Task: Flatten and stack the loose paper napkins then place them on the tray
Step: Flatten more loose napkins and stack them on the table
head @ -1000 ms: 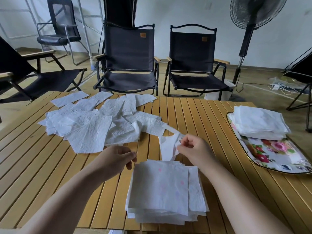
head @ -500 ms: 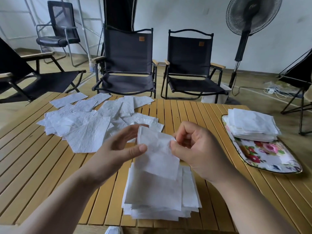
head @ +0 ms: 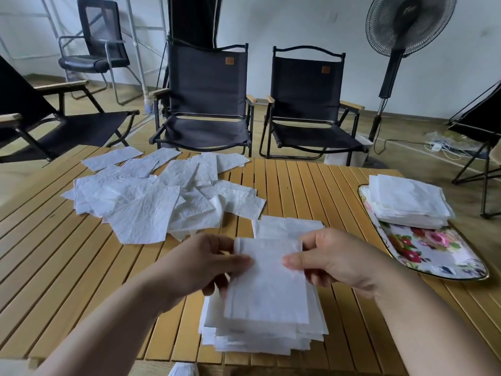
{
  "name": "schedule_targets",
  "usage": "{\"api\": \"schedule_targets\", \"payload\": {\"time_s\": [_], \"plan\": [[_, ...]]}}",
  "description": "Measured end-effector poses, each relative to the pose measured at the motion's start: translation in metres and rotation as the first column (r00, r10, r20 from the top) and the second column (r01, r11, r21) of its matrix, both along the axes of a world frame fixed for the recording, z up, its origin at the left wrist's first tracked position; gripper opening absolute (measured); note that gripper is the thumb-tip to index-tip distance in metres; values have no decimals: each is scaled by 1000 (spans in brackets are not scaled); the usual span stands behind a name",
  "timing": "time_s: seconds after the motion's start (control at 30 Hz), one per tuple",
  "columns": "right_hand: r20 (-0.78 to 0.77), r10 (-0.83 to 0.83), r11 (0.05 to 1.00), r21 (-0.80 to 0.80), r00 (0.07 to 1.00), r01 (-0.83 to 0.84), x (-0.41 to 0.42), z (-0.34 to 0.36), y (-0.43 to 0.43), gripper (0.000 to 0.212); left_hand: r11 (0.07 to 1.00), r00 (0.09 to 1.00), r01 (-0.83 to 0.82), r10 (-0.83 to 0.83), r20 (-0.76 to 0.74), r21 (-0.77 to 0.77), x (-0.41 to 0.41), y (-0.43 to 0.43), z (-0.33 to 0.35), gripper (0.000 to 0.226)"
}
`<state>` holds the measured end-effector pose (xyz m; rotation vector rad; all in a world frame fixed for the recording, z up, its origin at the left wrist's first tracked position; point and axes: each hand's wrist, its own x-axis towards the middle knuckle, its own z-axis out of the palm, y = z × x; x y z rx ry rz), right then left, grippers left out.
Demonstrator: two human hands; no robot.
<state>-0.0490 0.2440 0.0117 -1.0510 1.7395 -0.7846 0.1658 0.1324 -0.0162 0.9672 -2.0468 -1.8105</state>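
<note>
One flattened stack [head: 406, 204] already lies on the tray [head: 433, 256], a second pile [head: 257, 340] sits on the surface [head: 311, 191] before me, and I pinch one napkin [head: 268, 289] by its top corners with my left hand [head: 206, 264] and right hand [head: 333, 259] just above that pile, with many loose napkins [head: 141, 210] left to flatten.

You hold one white napkin [head: 267, 283] spread by its upper corners above the near stack [head: 257, 340]. Loose wrinkled napkins [head: 141, 210] lie overlapping at far left; a second stack [head: 406, 202] rests on the floral tray [head: 423, 253] at right.
</note>
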Motion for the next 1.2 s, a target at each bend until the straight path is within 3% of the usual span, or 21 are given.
{"api": "schedule_targets", "payload": {"time_s": [0.1, 0.17, 0.27, 0.37, 0.47, 0.53, 0.7, 0.73, 0.9, 1.07, 1.2], "plan": [[-153, 142, 975, 190, 978, -112, 1, -9, -1, 23, 998, 987, 52, -47, 153, -23, -1, -1, -5, 19], [-275, 169, 964, 244, 947, -102, 1, -16, -5, 35, 995, 975, 34, -13, 221, -90, -2, -4, -8, 26], [-432, -77, 988, 91, 898, 128, -14, -31, -15, 39, 998, 971, -15, 29, 239, -57, -1, -10, -8, 39], [-486, -364, 931, -155, 794, 332, -36, -59, -28, 13, 992, 956, -120, 122, 265, -22, 3, -18, -11, 51], [-557, -369, 923, -126, 744, 363, -57, -91, -36, 44, 968, 936, -246, 251, 245, -52, 8, -26, -17, 44], [-577, -363, 920, -100, 732, 378, -65, -105, -41, 49, 947, 924, -314, 321, 208, -69, 10, -31, -20, 35], [-638, -439, 891, -218, 633, 397, -70, -121, -48, 3, 935, 919, -340, 352, 179, -98, 9, -37, -25, 25], [-650, -442, 890, -233, 619, 391, -69, -121, -48, 4, 934, 917, -339, 354, 185, -111, 9, -37, -26, 23], [-539, -501, 855, -429, 677, 290, -54, -90, -44, 11, 917, 920, -327, 364, 146, -226, 8, -34, -25, 18], [-361, -458, 782, -599, 812, 175, -9, -26, -27, 0, 954, 973, -229, 220, -64, -193, 11, -28, -13, 70], [-46, -290, 738, -646, 956, 192, 17, 8, -1, 13, 993, 974, -57, 32, -224, -103, 13, -20, -6, 93]]}}
